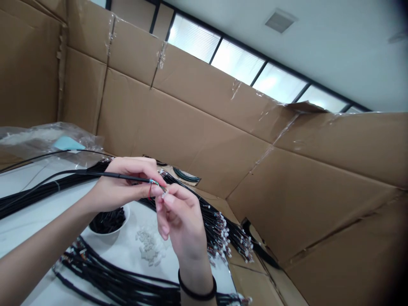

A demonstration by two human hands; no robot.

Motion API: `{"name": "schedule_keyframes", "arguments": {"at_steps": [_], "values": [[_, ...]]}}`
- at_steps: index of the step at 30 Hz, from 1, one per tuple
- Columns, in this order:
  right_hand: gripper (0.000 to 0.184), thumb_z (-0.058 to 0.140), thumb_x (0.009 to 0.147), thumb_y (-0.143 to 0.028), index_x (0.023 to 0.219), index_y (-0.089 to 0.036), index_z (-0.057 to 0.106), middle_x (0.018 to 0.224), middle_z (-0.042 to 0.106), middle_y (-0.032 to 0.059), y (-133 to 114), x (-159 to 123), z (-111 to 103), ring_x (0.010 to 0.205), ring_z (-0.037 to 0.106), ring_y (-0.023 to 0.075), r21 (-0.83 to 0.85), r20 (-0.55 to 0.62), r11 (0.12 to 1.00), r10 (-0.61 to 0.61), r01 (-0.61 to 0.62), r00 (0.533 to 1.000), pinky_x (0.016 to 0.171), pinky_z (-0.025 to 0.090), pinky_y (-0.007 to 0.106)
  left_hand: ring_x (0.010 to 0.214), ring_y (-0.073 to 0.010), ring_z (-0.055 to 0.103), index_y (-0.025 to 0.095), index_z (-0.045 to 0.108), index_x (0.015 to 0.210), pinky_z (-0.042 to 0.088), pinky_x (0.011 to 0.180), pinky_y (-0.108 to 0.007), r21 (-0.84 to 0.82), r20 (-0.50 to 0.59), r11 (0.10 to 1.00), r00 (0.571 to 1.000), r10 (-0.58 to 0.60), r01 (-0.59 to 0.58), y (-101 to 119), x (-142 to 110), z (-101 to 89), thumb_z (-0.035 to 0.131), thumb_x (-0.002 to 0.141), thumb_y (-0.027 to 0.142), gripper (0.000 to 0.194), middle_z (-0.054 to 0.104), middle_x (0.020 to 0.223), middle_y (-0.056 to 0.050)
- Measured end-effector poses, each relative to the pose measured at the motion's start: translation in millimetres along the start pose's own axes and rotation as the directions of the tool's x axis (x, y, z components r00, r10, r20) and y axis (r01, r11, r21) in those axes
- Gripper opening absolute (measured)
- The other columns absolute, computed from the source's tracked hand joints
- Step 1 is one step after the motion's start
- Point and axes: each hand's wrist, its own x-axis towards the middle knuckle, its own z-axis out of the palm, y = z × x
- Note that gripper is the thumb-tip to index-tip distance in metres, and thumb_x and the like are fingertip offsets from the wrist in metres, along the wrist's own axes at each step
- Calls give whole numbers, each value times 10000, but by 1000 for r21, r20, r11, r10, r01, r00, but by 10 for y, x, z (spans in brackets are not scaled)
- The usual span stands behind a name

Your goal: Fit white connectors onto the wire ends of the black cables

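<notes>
My left hand [127,182] pinches the stripped end of a black cable [111,174], where thin coloured wires fan out, a red one bending down. Facing it, my right hand [181,212] closes thumb and finger on a small white connector [165,194] at the tips of those wires. Whether the wires sit inside the connector is too small to tell. Below the hands, a pile of small white connectors [151,246] lies on the white table [127,259]. A white bowl [126,219] of short black pieces stands under my left wrist.
Bundles of black cables lie at the front [121,276], at the left [47,189] and at the right [216,225], many with white connector ends. A clear plastic bag [35,136] rests at the back left. Tall cardboard walls [197,114] surround the table.
</notes>
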Motion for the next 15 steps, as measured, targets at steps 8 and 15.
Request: {"name": "schedule_keyframes", "arguments": {"at_steps": [8,15], "values": [[167,682,798,-109,914,-226,657,887,572,-16,-53,-174,145,513,490,42,-551,-9,730,-490,405,872,451,402,200,451,-71,496,234,812,855,383,404,-167,-113,-54,993,998,-25,19,-1,-22,30,803,783,205,78,608,607,-4],[170,679,834,-91,912,-241,697,907,562,-11,-78,-238,174,521,465,43,-676,51,573,-591,464,805,508,442,239,534,-99,543,257,812,873,414,457,-180,-76,-3,997,1000,-6,5,60,-15,14,794,794,208,94,637,623,-13]]}}
